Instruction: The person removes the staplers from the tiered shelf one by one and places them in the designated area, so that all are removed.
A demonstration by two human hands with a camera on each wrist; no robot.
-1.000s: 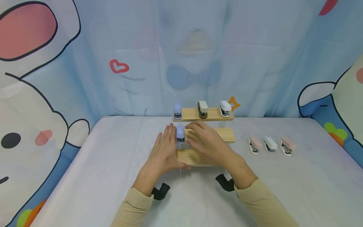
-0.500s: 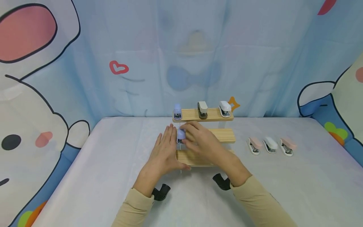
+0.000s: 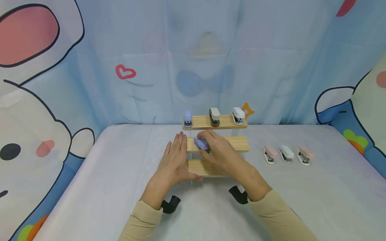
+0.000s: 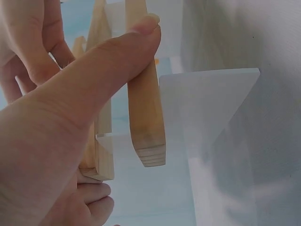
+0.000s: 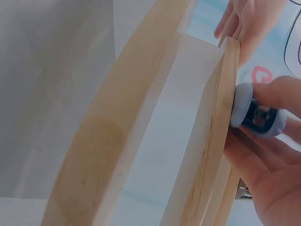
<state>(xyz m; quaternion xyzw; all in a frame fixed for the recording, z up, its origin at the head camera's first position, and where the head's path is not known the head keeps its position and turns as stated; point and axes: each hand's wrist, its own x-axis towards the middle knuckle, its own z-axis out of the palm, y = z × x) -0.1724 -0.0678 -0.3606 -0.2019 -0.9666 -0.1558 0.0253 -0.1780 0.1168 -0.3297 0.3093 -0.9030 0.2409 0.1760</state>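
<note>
My right hand (image 3: 220, 149) grips a small lavender stapler (image 3: 200, 143) at the middle board (image 3: 239, 144) of a three-tier wooden rack, a little in from its left end. The stapler is turned at a slant; in the right wrist view its base (image 5: 241, 104) is right at the board's surface. My left hand (image 3: 173, 160), fingers straight, lies along the rack's left end, its thumb across the front of the lowest board (image 4: 148, 122). On the top board (image 3: 197, 123) stand another lavender stapler (image 3: 188, 118), a cream-and-brown stapler (image 3: 214, 116) and a white stapler (image 3: 238, 115).
Right of the rack, a pink stapler (image 3: 269, 154), a second white stapler (image 3: 286, 153) and another pink stapler (image 3: 304, 155) stand in a row on the white tablecloth (image 3: 301, 197). Clear supports (image 4: 202, 99) carry the boards. A patterned blue curtain (image 3: 144, 40) hangs behind.
My right hand has closed on the lavender stapler at the middle board's left end, shifted it slightly right and turned it to a slant. My left hand stays in place.
</note>
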